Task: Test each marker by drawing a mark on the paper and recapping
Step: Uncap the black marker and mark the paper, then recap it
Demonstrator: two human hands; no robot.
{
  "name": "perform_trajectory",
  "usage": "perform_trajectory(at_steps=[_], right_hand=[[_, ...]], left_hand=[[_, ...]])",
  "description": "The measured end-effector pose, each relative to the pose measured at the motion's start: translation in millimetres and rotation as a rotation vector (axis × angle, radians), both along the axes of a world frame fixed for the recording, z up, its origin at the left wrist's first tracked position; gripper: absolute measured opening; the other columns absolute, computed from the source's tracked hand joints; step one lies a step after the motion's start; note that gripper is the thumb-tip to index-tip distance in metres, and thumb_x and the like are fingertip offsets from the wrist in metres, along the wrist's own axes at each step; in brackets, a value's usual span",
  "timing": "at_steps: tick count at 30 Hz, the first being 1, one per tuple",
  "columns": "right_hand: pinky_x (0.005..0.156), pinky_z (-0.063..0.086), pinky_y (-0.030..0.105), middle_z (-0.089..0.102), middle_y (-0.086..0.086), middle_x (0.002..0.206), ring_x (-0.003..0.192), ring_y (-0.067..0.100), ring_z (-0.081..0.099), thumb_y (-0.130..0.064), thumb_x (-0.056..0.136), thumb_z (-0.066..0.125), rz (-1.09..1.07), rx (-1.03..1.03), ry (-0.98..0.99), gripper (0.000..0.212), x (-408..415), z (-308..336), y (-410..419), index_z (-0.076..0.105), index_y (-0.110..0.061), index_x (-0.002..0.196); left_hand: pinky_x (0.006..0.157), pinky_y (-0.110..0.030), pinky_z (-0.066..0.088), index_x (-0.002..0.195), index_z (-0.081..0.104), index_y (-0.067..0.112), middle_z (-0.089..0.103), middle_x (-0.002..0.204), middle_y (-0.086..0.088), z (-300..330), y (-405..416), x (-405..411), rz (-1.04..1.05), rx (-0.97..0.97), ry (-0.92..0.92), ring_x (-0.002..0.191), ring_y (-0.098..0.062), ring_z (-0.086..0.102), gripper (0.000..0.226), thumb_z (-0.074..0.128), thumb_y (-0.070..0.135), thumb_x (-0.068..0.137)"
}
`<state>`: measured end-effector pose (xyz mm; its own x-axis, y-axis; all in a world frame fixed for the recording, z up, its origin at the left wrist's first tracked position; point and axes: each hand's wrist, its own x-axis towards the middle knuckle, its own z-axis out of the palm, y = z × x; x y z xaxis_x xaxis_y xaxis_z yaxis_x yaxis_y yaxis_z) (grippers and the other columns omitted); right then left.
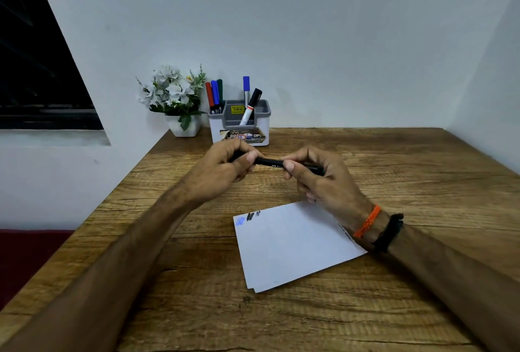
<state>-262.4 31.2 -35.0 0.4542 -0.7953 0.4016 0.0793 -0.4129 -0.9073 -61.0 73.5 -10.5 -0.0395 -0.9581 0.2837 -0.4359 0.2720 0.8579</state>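
A black marker (pixel 270 162) is held level above the wooden table, between both hands. My left hand (pixel 225 171) grips its left end, which is hidden inside the curled fingers. My right hand (pixel 320 180) grips its right part, thumb on the barrel. Below them lies white paper (pixel 292 247) with a blue mark (pixel 240 221) and black marks (pixel 252 215) near its top left corner. At the back stands a grey-and-white marker holder (pixel 261 123) with red, blue and green markers (pixel 214 95) on its left and a blue marker (pixel 246 88) and a black-capped marker (pixel 251 107) in the middle.
A white pot of artificial white flowers (pixel 176 98) stands left of the holder, against the wall. The table (pixel 422 171) meets walls at the back and right. Its left edge runs diagonally, with a dark red surface (pixel 25 256) below it.
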Motion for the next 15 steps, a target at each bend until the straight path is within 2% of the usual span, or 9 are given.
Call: perform_trajectory(at_steps=[10, 13, 15], right_hand=[[0.041, 0.035, 0.019, 0.059, 0.000, 0.069, 0.043, 0.004, 0.043, -0.003, 0.095, 0.058, 0.043, -0.023, -0.007, 0.006, -2.1, 1.7, -0.3, 0.062, -0.006, 0.092], [0.043, 0.038, 0.021, 0.062, 0.000, 0.070, 0.047, 0.007, 0.046, -0.005, 0.094, 0.059, 0.061, 0.019, -0.028, 0.007, -5.1, 6.1, -2.7, 0.062, 0.001, 0.095], [0.048, 0.045, 0.024, 0.064, 0.002, 0.074, 0.056, 0.011, 0.053, -0.008, 0.093, 0.062, 0.043, 0.012, -0.020, 0.010, -5.3, 9.8, -4.7, 0.065, 0.001, 0.097]], left_hand=[[0.057, -0.022, 0.039, 0.100, 0.062, 0.006, 0.055, 0.069, 0.001, -0.9, 1.6, -7.6, 0.035, -0.021, 0.003, 0.058, -0.006, 0.047, 0.016, 0.046, 0.008, 0.099], [0.055, -0.017, 0.042, 0.102, 0.061, 0.003, 0.057, 0.069, 0.002, -1.7, 1.7, -10.8, 0.050, -0.046, 0.023, 0.057, -0.002, 0.049, 0.015, 0.047, 0.007, 0.098], [0.058, -0.014, 0.047, 0.104, 0.061, 0.001, 0.061, 0.075, 0.000, 0.9, 1.2, -11.1, 0.060, -0.070, 0.067, 0.060, 0.001, 0.056, 0.014, 0.050, 0.004, 0.096]])
